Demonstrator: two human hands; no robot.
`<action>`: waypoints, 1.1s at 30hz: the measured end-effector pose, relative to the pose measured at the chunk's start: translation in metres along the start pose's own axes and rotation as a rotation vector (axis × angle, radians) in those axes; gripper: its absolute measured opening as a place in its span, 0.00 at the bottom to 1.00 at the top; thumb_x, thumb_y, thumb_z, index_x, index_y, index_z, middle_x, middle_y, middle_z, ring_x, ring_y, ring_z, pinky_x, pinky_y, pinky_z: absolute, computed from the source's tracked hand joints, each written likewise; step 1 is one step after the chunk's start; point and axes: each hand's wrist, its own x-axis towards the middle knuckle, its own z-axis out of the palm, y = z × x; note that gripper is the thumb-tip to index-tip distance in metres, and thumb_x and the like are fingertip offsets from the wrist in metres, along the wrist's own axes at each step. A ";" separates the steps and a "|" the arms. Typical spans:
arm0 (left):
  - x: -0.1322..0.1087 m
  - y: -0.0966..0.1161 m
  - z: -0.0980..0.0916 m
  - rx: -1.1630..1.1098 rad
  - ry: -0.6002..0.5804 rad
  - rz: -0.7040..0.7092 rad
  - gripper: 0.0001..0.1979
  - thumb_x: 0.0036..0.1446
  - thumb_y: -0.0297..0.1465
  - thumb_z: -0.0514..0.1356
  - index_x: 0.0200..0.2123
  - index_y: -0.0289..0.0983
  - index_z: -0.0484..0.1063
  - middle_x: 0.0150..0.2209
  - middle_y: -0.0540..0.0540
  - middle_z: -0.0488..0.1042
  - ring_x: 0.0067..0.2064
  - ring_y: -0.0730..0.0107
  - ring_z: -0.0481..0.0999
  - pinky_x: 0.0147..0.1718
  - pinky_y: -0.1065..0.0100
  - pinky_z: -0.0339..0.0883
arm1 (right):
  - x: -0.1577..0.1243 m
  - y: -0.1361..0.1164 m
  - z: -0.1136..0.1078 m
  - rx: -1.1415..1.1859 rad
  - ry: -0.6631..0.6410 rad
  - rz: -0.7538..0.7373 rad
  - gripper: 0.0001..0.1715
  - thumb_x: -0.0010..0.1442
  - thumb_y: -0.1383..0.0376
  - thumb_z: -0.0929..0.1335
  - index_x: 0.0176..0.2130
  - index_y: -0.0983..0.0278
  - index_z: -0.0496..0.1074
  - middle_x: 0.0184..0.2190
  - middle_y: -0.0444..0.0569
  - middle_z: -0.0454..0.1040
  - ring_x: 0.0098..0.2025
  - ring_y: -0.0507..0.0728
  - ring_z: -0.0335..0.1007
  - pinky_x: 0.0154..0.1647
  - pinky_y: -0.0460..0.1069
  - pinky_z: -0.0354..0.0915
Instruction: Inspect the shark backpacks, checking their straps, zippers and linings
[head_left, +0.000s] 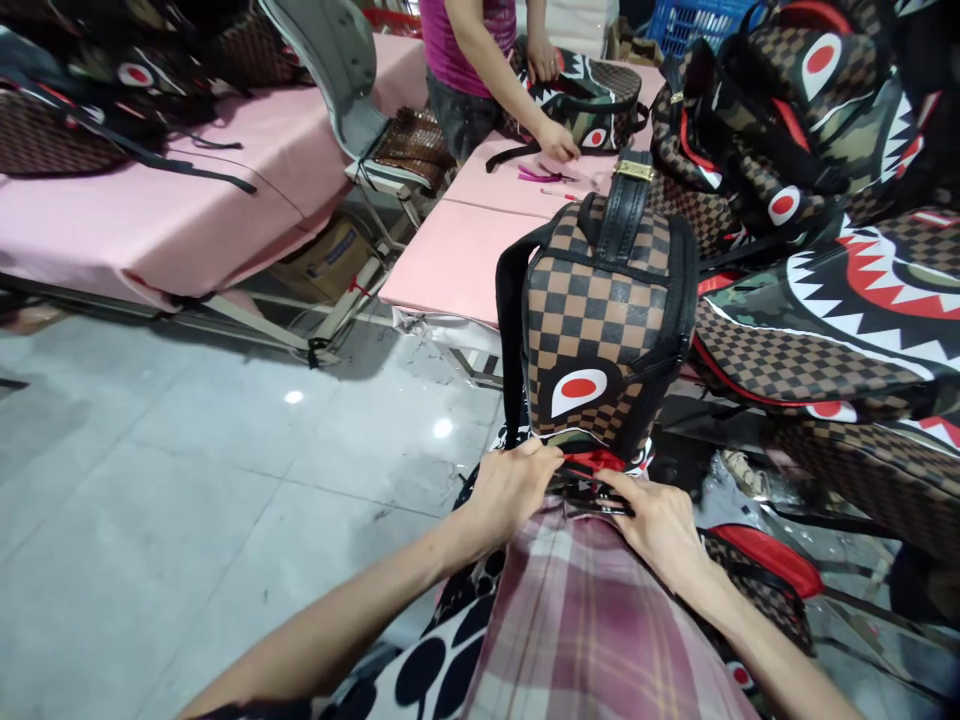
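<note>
A brown-and-black checkered backpack (592,310) stands upright over my lap. It has a red-and-white eye patch, black straps and a black top handle with a gold-coloured buckle. My left hand (517,485) is closed on the lower edge of its opening, thumb and fingers pinching the rim. Red lining (596,460) shows between my hands. At the right side of that opening is my right hand (664,525), its index finger reaching to the lining and the other fingers curled. Dark shiny parts lie under those fingers, too unclear to name.
Similar shark-mouth bags (855,300) are piled on the right. Ahead, another person (480,50) handles a bag at a pink table (457,250), with purple-handled scissors (544,175) nearby. A grey chair (334,80) and more bags on a pink table stand left.
</note>
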 end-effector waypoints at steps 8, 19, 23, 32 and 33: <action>0.021 -0.005 -0.008 -0.099 -0.265 -0.032 0.16 0.57 0.28 0.50 0.19 0.37 0.68 0.18 0.50 0.70 0.24 0.74 0.70 0.25 0.75 0.55 | -0.004 0.019 0.033 0.046 0.174 -0.348 0.23 0.48 0.78 0.60 0.41 0.65 0.72 0.24 0.45 0.71 0.26 0.52 0.65 0.28 0.47 0.59; 0.023 0.000 0.011 0.136 -0.202 -0.065 0.12 0.55 0.29 0.47 0.32 0.36 0.71 0.27 0.42 0.74 0.30 0.59 0.75 0.29 0.65 0.62 | -0.003 0.023 0.040 0.075 0.165 -0.371 0.23 0.48 0.76 0.60 0.43 0.65 0.71 0.26 0.45 0.72 0.27 0.53 0.65 0.29 0.47 0.59; 0.007 -0.007 0.020 -0.118 -0.072 -0.115 0.11 0.57 0.29 0.46 0.33 0.36 0.67 0.22 0.49 0.70 0.25 0.70 0.70 0.28 0.70 0.61 | -0.004 0.022 0.040 0.085 0.188 -0.346 0.22 0.49 0.76 0.60 0.43 0.65 0.71 0.26 0.45 0.72 0.27 0.52 0.65 0.30 0.47 0.60; -0.007 -0.015 0.005 -0.248 -0.021 -0.112 0.19 0.61 0.41 0.45 0.33 0.37 0.71 0.22 0.49 0.71 0.24 0.74 0.68 0.25 0.74 0.57 | -0.002 0.019 0.037 0.085 0.205 -0.346 0.24 0.46 0.77 0.59 0.41 0.65 0.71 0.25 0.45 0.72 0.27 0.52 0.66 0.29 0.47 0.60; -0.001 -0.010 0.004 -0.155 -0.054 -0.085 0.18 0.61 0.40 0.46 0.34 0.38 0.73 0.25 0.48 0.74 0.26 0.72 0.71 0.27 0.73 0.58 | -0.002 0.018 0.037 0.083 0.201 -0.348 0.24 0.46 0.77 0.59 0.41 0.66 0.71 0.25 0.45 0.73 0.27 0.52 0.67 0.30 0.47 0.61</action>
